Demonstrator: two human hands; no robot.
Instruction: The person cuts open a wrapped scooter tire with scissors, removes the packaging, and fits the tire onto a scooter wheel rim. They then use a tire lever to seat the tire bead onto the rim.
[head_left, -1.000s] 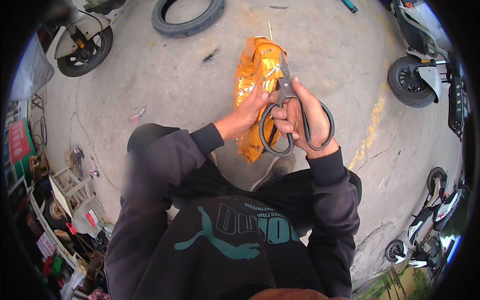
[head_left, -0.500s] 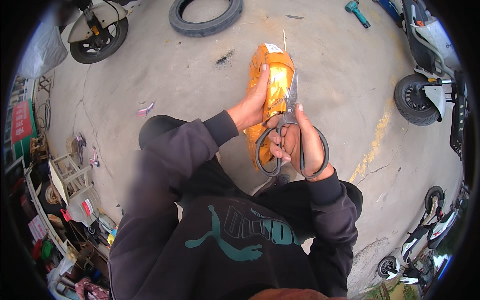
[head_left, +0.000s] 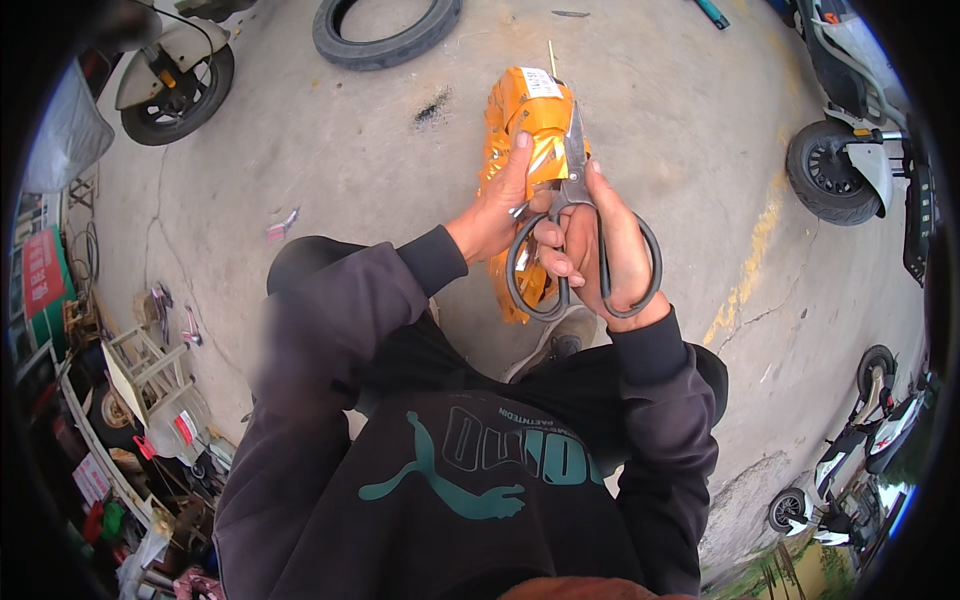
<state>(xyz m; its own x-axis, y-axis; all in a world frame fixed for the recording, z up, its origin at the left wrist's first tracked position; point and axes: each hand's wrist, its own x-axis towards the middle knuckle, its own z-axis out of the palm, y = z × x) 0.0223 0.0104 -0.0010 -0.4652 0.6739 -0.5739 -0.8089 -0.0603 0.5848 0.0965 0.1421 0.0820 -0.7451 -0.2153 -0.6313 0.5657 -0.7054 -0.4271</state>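
A crinkled orange package (head_left: 530, 105) with a white label near its top stands upright in front of me, with a thin pale stick at its upper end. My left hand (head_left: 495, 210) grips it from the left, thumb lying on the orange wrap. Large metal scissors (head_left: 574, 150) with black looped handles are in my right hand (head_left: 610, 250), fingers wrapped inside the loops. Their blades lie along the package's right side, where the lower wrap looks loose. The blade tips and some left fingers are partly hidden. My shoe (head_left: 560, 340) is below the package.
A loose tyre (head_left: 385, 55) lies ahead on the concrete floor, a teal tool (head_left: 712, 12) farther right. Scooters with wheels (head_left: 830, 175) (head_left: 175, 120) stand on both sides. At left are a pale metal frame (head_left: 150, 370), several small items and clutter.
Compared with a second ago, my left thumb has moved higher on the package and the white label has come into view. The scissors remain at the package's right side.
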